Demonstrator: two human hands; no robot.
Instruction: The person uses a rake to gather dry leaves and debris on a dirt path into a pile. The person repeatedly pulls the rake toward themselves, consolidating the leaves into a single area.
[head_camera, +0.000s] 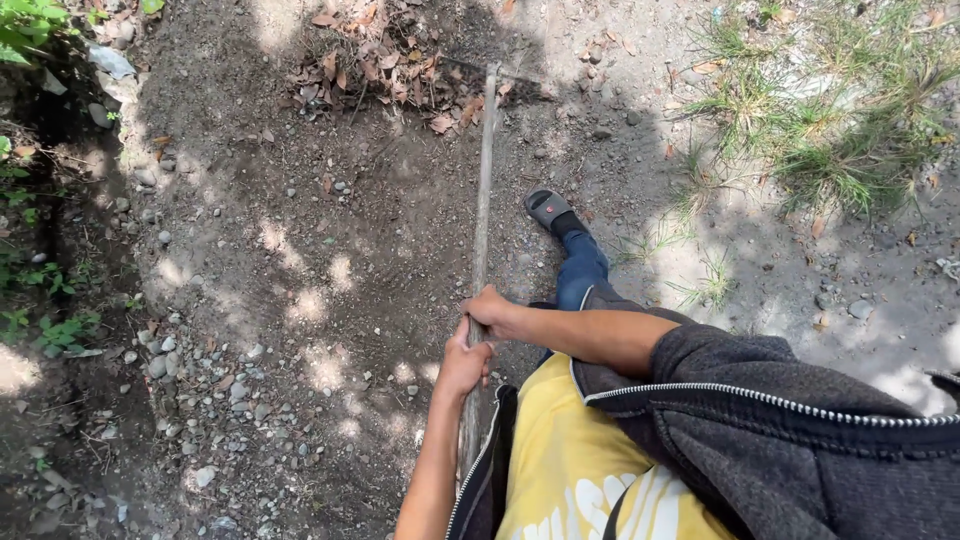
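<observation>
Closest in, the left hand (462, 365) is wrapped around a long, weathered grey wooden handle (483, 200), fingers curled tight on it just in front of the yellow shirt (570, 470) and dark grey zip-up jacket (780, 420). Right above it the right hand (490, 308) grips the same handle, fingers closed over the top, the two hands nearly touching.

Looks like mid-rake to me: the handle runs away from the body over the dark, stony soil (300, 250), past a foot in a black sandal (547, 208), to a pile of dry brown leaves (390, 60) at the far end. The tool head is lost among the leaves, can't make out its shape. I'd guess dragging the pile closer takes a steady pull with both hands.
</observation>
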